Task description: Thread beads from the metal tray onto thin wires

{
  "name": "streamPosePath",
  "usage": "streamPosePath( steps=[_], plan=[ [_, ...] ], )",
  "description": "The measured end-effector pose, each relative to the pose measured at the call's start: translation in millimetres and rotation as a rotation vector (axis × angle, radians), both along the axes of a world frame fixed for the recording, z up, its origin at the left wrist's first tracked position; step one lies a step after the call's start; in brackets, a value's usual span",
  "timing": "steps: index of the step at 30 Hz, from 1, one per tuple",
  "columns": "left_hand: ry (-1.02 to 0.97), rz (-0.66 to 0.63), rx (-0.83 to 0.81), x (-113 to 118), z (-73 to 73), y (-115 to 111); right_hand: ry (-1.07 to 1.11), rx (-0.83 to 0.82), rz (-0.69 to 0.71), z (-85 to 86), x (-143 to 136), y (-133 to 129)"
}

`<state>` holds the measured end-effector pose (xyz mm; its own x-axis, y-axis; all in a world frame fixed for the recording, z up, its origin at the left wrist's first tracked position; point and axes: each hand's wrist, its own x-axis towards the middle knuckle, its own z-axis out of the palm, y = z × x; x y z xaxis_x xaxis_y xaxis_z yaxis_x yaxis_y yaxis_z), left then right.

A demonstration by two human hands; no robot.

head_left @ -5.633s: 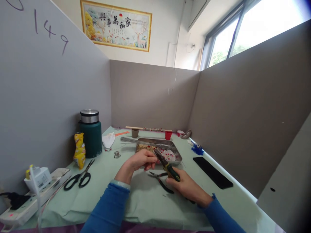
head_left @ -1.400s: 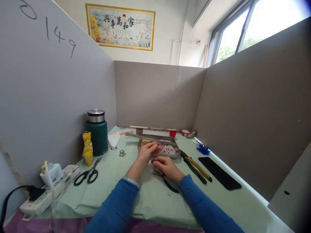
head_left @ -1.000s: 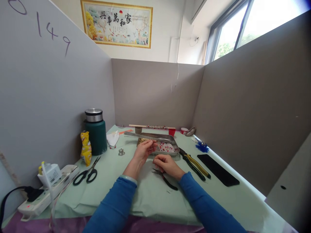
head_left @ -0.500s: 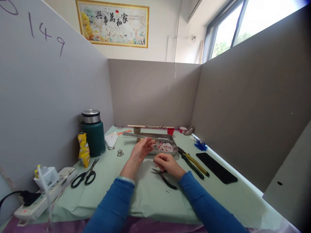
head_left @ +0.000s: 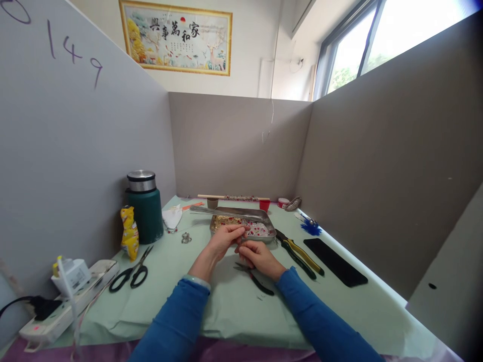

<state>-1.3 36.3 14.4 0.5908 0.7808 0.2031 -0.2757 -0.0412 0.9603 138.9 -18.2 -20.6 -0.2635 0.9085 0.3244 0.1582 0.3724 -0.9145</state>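
My left hand (head_left: 225, 240) is closed with its fingertips pinched together, just in front of a metal tray (head_left: 272, 235). My right hand (head_left: 257, 255) is closed in a pinch as well, right beside the left one. Whatever the fingers hold is too small to make out. Gold, red and clear beads (head_left: 258, 229) lie in the tray, and a bundle of thin metal wires (head_left: 211, 211) rests across it. Below my right hand, small pliers (head_left: 260, 285) with dark handles lie on the table, their jaws partly apart.
On the right lie large yellow-green pliers (head_left: 302, 258) and a black flat case (head_left: 335, 262). Scissors (head_left: 133, 273), a green flask (head_left: 146, 216), a yellow packet (head_left: 129, 234) and a power strip (head_left: 56, 317) stand on the left. A beaded stick (head_left: 241, 198) and cups lie behind the tray.
My left hand has turned and moved down and right, its spread fingers now closed into a pinch beside my right hand. The right hand has barely shifted.
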Motion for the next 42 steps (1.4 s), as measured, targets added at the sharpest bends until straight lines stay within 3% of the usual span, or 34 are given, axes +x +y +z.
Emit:
streamPosePath(
  steps=[5,10,15,23,27,37,42],
  plan=[
    [-0.023,0.033,0.004,1,1.9,-1,0.053,-0.002,-0.02,1.2,-1,0],
    [-0.189,0.133,-0.064,-2,5.0,4,0.057,-0.052,-0.042,6.2,-1,-3],
    [-0.265,0.152,-0.094,-2,3.4,7,0.058,-0.041,-0.063,6.1,0,-2],
    [0.089,0.127,0.093,5,1.8,-4,0.134,-0.006,-0.218,3.7,5,6],
    [0.096,0.218,0.084,4,1.4,0,0.143,0.031,-0.316,5.2,9,8],
    [0.176,0.046,0.04,9,-2.1,-7,0.198,0.104,-0.386,9.3,11,8],
    [0.17,0.082,0.035,8,-0.3,-8,0.203,0.091,-0.333,8.1,12,7]
  ],
)
